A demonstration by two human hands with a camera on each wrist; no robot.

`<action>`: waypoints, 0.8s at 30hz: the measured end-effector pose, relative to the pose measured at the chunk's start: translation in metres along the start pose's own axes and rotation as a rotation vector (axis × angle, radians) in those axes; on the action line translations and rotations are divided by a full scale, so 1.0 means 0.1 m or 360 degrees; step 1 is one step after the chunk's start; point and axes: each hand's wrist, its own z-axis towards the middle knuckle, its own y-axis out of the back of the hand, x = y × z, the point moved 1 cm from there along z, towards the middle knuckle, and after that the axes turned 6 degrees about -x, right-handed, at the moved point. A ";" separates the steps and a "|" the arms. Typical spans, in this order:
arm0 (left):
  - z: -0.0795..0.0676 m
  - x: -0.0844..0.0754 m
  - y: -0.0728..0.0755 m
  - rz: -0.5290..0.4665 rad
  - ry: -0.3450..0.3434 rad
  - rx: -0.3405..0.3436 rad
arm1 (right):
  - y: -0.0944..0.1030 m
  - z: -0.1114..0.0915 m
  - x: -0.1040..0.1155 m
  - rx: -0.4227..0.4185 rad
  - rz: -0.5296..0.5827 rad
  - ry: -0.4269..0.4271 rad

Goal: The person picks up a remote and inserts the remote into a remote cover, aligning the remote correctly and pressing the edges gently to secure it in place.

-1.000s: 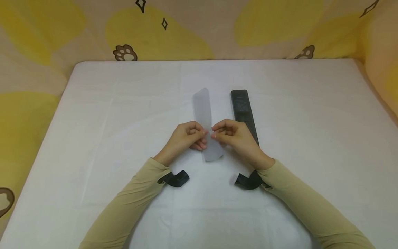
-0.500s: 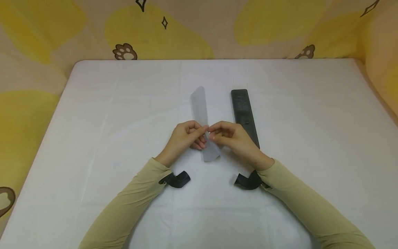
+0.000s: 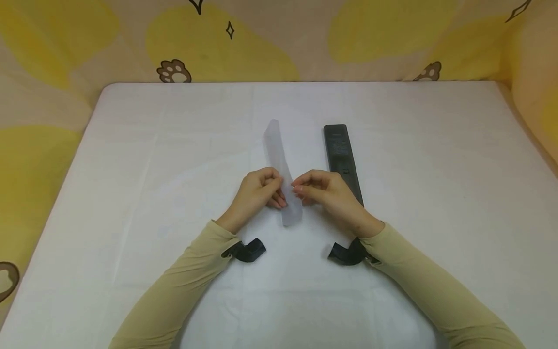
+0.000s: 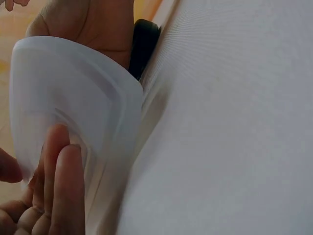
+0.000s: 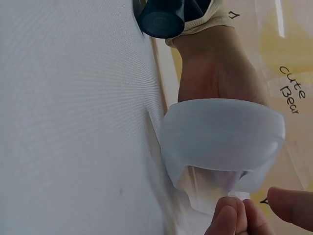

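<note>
One transl. cover (image 3: 277, 154) now swung farther L; L grip (image 3: 263, 188) pinching it, R grip (image 3: 323, 189) can't tell; far bench (image 3: 392, 99) edge well off.

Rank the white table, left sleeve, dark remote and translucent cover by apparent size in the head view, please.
1. White table
2. Left sleeve
3. Dark remote and translucent cover: too alike to rank, both partly hidden.
</note>
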 end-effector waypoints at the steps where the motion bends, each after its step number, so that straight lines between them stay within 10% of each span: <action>1: 0.00 0.00 0.00 0.0009 -0.0010 0.0000 | 0.00 0.00 0.00 -0.0010 0.0000 -0.0005; 13: 0.01 -0.06 0.11 0.0127 -0.0119 -0.0039 | 0.04 0.01 0.02 -0.0143 -0.0029 -0.0037; 24: 0.00 -0.09 0.14 -0.0074 -0.0228 0.0067 | 0.05 0.04 0.02 -0.0051 -0.0026 -0.0133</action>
